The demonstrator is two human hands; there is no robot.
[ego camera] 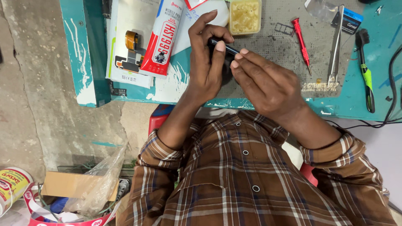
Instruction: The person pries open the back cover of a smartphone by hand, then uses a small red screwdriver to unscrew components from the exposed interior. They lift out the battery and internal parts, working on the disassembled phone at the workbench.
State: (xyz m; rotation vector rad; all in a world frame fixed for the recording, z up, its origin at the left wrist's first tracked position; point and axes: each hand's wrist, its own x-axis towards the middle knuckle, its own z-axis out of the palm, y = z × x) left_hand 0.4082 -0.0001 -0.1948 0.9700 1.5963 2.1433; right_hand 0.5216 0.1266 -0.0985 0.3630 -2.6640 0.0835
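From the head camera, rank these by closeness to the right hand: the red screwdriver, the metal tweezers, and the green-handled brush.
Measured from the right hand, which holds the small black device together with the left hand:
1. Red screwdriver, just beyond the hand on the grey mat.
2. Metal tweezers, farther toward the mat's outer edge.
3. Green-handled brush, farthest out, on the teal tabletop.

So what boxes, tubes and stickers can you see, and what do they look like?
Glue tube: red and white, lying on the bench left of the left hand.
White card pack: flat, under the tube, showing an orange flex part.
Blue-black card: small, top right, beside tweezers.
Tin: round, yellow-white-red label, on the floor, bottom left.
Red-white strip: curled, floor.
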